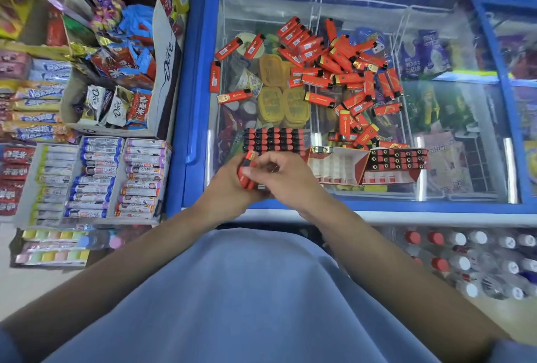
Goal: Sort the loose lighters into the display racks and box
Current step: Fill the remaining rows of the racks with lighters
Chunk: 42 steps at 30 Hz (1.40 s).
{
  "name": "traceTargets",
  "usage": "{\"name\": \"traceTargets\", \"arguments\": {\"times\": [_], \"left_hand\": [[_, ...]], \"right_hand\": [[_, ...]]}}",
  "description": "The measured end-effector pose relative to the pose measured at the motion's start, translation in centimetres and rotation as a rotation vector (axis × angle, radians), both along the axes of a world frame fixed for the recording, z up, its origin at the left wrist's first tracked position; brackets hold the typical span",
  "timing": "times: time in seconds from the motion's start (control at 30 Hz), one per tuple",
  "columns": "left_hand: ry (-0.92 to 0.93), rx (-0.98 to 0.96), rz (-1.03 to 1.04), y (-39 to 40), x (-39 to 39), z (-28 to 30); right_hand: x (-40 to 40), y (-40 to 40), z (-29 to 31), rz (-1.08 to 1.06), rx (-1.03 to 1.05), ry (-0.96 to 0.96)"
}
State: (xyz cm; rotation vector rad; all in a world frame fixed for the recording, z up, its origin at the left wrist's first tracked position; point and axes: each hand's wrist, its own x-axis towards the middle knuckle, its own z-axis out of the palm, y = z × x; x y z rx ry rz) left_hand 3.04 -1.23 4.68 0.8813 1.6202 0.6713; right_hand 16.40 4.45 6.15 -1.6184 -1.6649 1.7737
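Both hands meet at the lower middle of the frame over a small bundle of red lighters (247,173): the left hand (229,185) curls round the bundle from the left, and the right hand (283,178) pinches its upper end with thumb and fingertips. The bundle sits just below a filled display rack (273,139), whose rows of black lighter tops face the camera. To the right of the hands stands a red-and-white box (337,166), mostly bare inside, with two lighters at its upper left corner. Just right of it lies a second rack (396,159), its upper rows filled. Above these, in the middle and upper centre of the frame, a large heap of loose lighters (343,72) spreads across the glass lid of a blue-framed freezer (197,86); a few lie apart at the heap's left. Trays of sweets (96,176) and an open carton of chocolates (116,86) fill the left side. Capped bottles (465,261) sit at the lower right.
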Motion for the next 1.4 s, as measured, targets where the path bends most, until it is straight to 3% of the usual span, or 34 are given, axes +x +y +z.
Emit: {"name": "traceTargets", "arguments": {"times": [0.1,0.2,0.37,0.47,0.57,0.73,1.03,1.1,1.27,1.4], "left_hand": [[-0.044,-0.057,-0.026,0.0,0.1,-0.3],[-0.123,-0.156,0.032,-0.6,0.1,-1.1],[-0.353,-0.273,0.299,-0.9,-0.5,-1.6],[-0.435,-0.287,0.333,-0.6,-0.9,-1.3],[-0.541,-0.314,0.39,-0.5,-0.8,-0.8],[-0.676,-0.326,0.425,-0.6,-0.7,-0.2],[-0.648,-0.255,0.325,-0.9,0.0,0.7],[-0.627,-0.252,0.331,-0.8,0.1,0.6],[-0.529,-0.259,0.293,-0.7,0.4,0.6],[-0.517,-0.276,0.311,-0.3,0.5,0.5]], "right_hand": [[1.3,0.5,0.3,-0.273,-0.061,0.127],[3.8,1.8,1.0,-0.488,0.011,0.263],[7.4,3.0,-0.8,-0.016,0.3,-0.201],[6.8,2.6,-2.4,0.126,0.451,-0.319],[6.1,2.4,-3.9,0.14,0.627,-0.332],[6.0,2.2,-6.4,0.069,0.658,-0.286],[5.8,1.6,-6.8,0.107,0.839,-0.394],[5.2,1.1,-5.3,0.031,0.728,-0.245],[4.3,0.3,-2.3,0.044,-0.038,0.059],[5.6,0.5,-2.2,-0.027,-0.205,0.194]]}}
